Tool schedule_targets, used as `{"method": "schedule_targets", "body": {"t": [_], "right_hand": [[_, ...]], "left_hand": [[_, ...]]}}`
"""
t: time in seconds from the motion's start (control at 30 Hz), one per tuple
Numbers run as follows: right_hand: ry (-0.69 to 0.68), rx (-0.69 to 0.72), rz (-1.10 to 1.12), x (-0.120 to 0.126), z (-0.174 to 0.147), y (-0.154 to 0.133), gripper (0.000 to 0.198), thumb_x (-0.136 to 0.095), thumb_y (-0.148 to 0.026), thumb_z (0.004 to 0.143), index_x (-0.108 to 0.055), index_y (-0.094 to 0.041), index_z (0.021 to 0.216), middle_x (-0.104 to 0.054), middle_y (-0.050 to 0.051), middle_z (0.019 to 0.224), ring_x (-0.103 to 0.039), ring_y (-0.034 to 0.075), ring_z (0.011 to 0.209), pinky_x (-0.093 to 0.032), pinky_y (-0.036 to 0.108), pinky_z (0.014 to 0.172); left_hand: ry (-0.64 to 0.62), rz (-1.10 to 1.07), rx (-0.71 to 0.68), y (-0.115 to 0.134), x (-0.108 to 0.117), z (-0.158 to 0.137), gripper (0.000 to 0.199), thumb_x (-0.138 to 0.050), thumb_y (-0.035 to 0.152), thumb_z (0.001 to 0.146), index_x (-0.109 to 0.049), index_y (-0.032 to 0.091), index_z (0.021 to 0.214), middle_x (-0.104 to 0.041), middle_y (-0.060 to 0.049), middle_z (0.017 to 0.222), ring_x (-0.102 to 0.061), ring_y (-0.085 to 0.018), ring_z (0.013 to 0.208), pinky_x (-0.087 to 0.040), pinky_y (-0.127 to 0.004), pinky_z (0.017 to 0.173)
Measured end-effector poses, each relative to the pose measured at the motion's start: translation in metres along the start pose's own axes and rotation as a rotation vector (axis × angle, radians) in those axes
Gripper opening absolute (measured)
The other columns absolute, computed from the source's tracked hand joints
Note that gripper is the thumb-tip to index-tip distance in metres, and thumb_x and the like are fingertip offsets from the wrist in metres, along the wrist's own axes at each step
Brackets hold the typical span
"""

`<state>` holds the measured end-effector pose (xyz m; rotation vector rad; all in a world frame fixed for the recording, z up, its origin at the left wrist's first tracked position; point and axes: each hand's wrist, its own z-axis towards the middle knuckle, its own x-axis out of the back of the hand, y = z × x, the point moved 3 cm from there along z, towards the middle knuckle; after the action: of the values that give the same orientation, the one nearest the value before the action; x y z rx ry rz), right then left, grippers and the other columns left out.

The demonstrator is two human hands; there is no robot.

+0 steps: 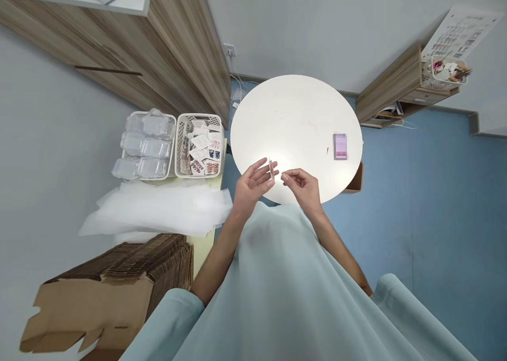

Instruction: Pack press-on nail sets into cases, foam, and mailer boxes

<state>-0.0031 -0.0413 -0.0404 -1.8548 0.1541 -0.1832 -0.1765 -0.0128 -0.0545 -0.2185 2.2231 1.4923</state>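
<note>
My left hand (253,185), over the near edge of the round white table (295,99), holds a small press-on nail pack (271,169) between thumb and fingers. The pack stands nearly edge-on to me, so little of its face shows. A short gap to the right of it, my right hand (303,187) is closed in a pinch with its fingertips pointing at the pack. Whatever may be between those fingertips is too small to make out.
A purple and pink box (340,146) lies on the table's right side. To the left stand a white basket (179,160) of nail packs, a basket of clear plastic cases (152,148), white translucent sheets (158,207) and stacked flat cardboard boxes (99,303). Wooden cabinets (186,44) rise behind.
</note>
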Motion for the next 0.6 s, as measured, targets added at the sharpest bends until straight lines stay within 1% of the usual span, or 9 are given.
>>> {"method": "schedule_targets", "body": {"t": [0.07,0.13,0.2,0.3,0.37,0.43,0.53,0.6], "right_hand": [[0.006,0.056,-0.056,-0.002,-0.005,-0.009,0.036,-0.084,-0.060,0.089,-0.080,-0.025,0.093,-0.081,0.005,0.096,-0.073,0.021,0.089,-0.062,0.038,0.085],[0.002,0.096,-0.105,-0.005,-0.009,-0.018,0.031,-0.084,-0.056,0.090,-0.081,-0.025,0.092,-0.080,0.004,0.094,-0.073,0.021,0.088,-0.061,0.037,0.081],[0.014,0.130,-0.138,-0.009,-0.012,-0.024,0.026,-0.084,-0.051,0.091,-0.081,-0.026,0.090,-0.079,0.003,0.091,-0.071,0.020,0.084,-0.059,0.035,0.076],[0.063,0.148,-0.165,-0.012,-0.011,-0.025,0.020,-0.082,-0.045,0.092,-0.080,-0.026,0.086,-0.078,0.002,0.087,-0.070,0.018,0.079,-0.055,0.033,0.071],[0.113,0.145,-0.186,-0.010,-0.009,-0.022,0.021,-0.082,-0.045,0.092,-0.080,-0.025,0.085,-0.079,0.002,0.088,-0.069,0.018,0.078,-0.054,0.033,0.069],[0.141,0.124,-0.192,-0.005,-0.005,-0.019,0.026,-0.082,-0.050,0.089,-0.079,-0.024,0.084,-0.078,0.003,0.087,-0.067,0.018,0.076,-0.052,0.033,0.065],[0.105,0.047,-0.154,0.001,0.000,-0.015,0.037,-0.085,-0.060,0.084,-0.077,-0.024,0.081,-0.075,0.002,0.078,-0.064,0.018,0.068,-0.050,0.032,0.059],[0.068,0.003,-0.118,0.004,0.002,-0.013,0.042,-0.087,-0.064,0.082,-0.076,-0.024,0.079,-0.069,0.000,0.068,-0.059,0.016,0.061,-0.049,0.032,0.057]], "left_hand": [[0.058,0.083,-0.045,0.000,0.001,-0.002,0.080,-0.100,0.037,0.074,-0.068,0.024,0.145,-0.072,-0.017,0.149,-0.069,-0.037,0.138,-0.048,-0.055,0.125],[0.109,0.162,-0.086,0.000,0.000,-0.005,0.082,-0.102,0.035,0.072,-0.068,0.023,0.145,-0.071,-0.016,0.150,-0.067,-0.036,0.141,-0.047,-0.054,0.127],[0.138,0.224,-0.118,0.000,-0.001,-0.008,0.081,-0.102,0.034,0.072,-0.069,0.022,0.145,-0.071,-0.015,0.151,-0.065,-0.036,0.144,-0.046,-0.053,0.129],[0.168,0.274,-0.145,0.000,0.000,-0.011,0.078,-0.101,0.035,0.073,-0.070,0.023,0.144,-0.071,-0.013,0.150,-0.064,-0.036,0.145,-0.045,-0.053,0.130],[0.196,0.262,-0.140,-0.001,0.003,-0.012,0.077,-0.101,0.038,0.074,-0.071,0.023,0.143,-0.072,-0.013,0.148,-0.065,-0.036,0.143,-0.047,-0.053,0.128],[0.227,0.218,-0.117,-0.003,0.009,-0.013,0.070,-0.098,0.043,0.077,-0.074,0.022,0.140,-0.076,-0.013,0.141,-0.069,-0.035,0.138,-0.051,-0.052,0.124],[0.251,0.133,-0.052,-0.008,0.017,-0.012,0.058,-0.095,0.049,0.080,-0.079,0.020,0.128,-0.083,-0.012,0.120,-0.075,-0.034,0.126,-0.059,-0.051,0.113],[0.235,0.071,0.001,-0.012,0.021,-0.012,0.056,-0.097,0.049,0.078,-0.080,0.019,0.122,-0.084,-0.011,0.111,-0.078,-0.033,0.119,-0.063,-0.050,0.106]]}}
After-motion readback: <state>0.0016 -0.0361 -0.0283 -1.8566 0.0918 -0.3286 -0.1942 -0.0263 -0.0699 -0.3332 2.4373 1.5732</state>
